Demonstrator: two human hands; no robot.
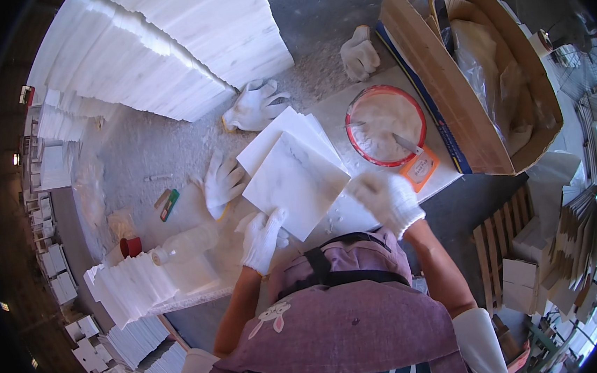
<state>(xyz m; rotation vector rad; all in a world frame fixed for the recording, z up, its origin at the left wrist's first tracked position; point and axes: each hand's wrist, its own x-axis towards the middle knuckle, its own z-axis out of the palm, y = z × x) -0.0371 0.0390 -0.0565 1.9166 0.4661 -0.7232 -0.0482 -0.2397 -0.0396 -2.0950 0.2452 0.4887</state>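
Note:
My left hand (264,240), in a white knit glove, grips the near left edge of a square white marble tile (299,179), thumb on top. The tile has faint grey veins and lies tilted over a few other white tiles (267,141). At the tile's right corner is my right hand (386,200), also gloved; motion smears its fingers, so I cannot tell if they hold anything. Just beyond that hand, an orange putty scraper (420,168) lies against a round red-rimmed dish (386,125) of pale powder or paste.
Loose white gloves (257,105) lie about the dusty table. Tall stacks of marble tiles (154,50) stand at the far left. On the right sits an open cardboard box (423,71) with plastic wrapping. A green-handled cutter (169,205), red cup (131,247) and clear bottle (184,246) are left.

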